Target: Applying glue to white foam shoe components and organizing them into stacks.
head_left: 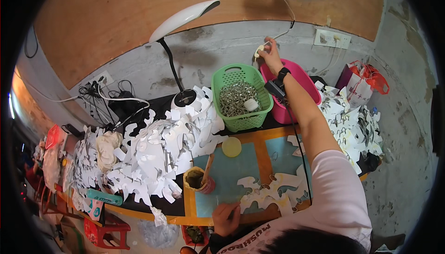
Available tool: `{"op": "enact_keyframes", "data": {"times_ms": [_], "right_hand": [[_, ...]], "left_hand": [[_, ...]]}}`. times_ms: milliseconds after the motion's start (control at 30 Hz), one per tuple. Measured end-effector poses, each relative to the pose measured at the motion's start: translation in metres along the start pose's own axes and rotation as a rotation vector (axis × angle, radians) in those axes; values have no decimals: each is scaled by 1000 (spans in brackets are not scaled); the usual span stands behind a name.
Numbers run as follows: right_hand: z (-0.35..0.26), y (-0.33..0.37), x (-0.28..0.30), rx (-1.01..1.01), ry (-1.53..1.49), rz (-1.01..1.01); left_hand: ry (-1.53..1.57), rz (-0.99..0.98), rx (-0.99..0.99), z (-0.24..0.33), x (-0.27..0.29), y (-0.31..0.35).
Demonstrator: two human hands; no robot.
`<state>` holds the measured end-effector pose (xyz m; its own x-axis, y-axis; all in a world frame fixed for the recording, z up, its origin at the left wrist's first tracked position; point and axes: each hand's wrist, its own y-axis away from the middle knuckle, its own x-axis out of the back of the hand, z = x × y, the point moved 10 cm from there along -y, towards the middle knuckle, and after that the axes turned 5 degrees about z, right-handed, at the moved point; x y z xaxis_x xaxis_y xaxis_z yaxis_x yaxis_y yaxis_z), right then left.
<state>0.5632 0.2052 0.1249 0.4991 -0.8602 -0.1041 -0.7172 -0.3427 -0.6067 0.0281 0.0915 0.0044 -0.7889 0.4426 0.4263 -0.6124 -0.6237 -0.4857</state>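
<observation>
Up by the wall, my right hand (271, 56) reaches over the pink basket (296, 75) and pinches a small cream cord switch (258, 51) on a white cable. Low in the middle, my left hand (225, 218) rests at the table's front edge with its fingers curled in, and nothing shows in it. Just right of it lie several flat white cutouts (271, 194) with small metal rings. A green basket (242, 123) full of metal rings stands beside the pink one, with a small white lump (251, 105) on the rings.
A big heap of white cutouts (155, 154) covers the left, below a desk lamp (183, 20). More ringed cutouts (352, 126) are piled at right. A tub with a stick (199, 180) and a yellow disc (231, 147) stand mid-table. A black cable (300, 147) hangs past my right arm.
</observation>
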Motion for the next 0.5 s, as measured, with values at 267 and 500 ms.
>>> {"op": "enact_keyframes", "data": {"times_ms": [267,500], "right_hand": [[6,21,-17,-367,-104,-139],[-4,18,-28,-207,-124,-204]], "left_hand": [[-4,18,-11,-1,-1,0],[-30,19,-33,0,0,-1]]}}
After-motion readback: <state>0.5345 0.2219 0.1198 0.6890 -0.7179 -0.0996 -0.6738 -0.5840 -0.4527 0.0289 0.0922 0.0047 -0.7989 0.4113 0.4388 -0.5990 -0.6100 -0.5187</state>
